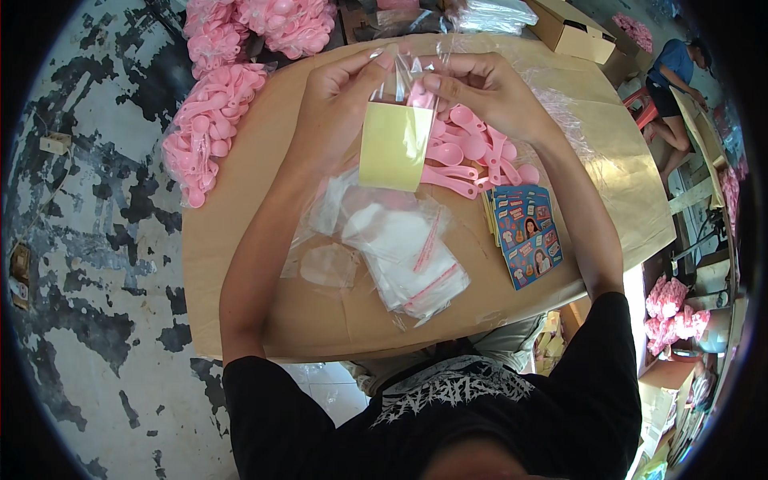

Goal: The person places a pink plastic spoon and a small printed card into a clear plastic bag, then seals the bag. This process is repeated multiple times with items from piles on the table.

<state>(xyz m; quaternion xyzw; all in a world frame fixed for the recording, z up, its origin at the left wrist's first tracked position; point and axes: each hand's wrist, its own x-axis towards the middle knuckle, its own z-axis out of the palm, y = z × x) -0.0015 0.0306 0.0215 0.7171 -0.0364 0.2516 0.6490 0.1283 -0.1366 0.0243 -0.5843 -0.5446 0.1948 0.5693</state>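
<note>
Both hands are raised over the far half of the table, pinching the top of a transparent plastic bag (404, 76). My left hand (340, 90) grips its left side, and my right hand (490, 90) its right side. A pale yellow card (394, 148) shows in the bag, with a pink piece (419, 94), seemingly a measuring spoon, near its top. Behind my right hand lies a heap of pink measuring spoons (472, 148). Nearer me, a pile of empty plastic bags (408, 252) spreads under the card. To its right sits a stack of blue printed cards (526, 236).
Brown paper covers the table (608, 160). Bagged pink spoons (210, 128) line its far left edge. An open cardboard box (570, 30) and stacked plastic packs (492, 14) stand at the far side. At the far right, another person (676, 84) sits at work.
</note>
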